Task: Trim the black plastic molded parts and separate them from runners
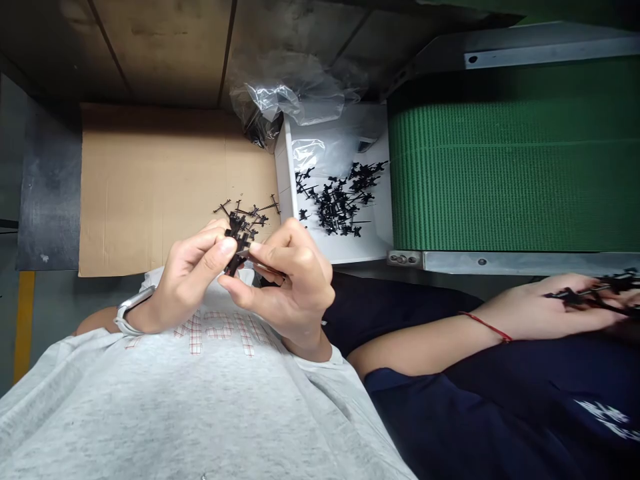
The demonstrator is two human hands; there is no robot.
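My left hand [197, 267] is closed on a small cluster of black plastic parts [239, 241], pinched between thumb and fingers above the front edge of the cardboard. Close against it, my right hand [290, 277] has its fingers curled, with the fingertips at the parts. A thin, flat, dark strip [270, 269] lies under its fingers; its kind cannot be made out. Just beyond the hands, several loose black plastic parts [257, 215] with thin stems lie on the cardboard sheet [165, 180].
A white box [373, 248] holds many similar black parts and clear plastic bags [300, 100]. Right of it runs a green conveyor belt [515, 173] with a metal frame. At far right, a co-worker's hand [565, 307] holds black parts. A dark metal panel [165, 47] stands behind.
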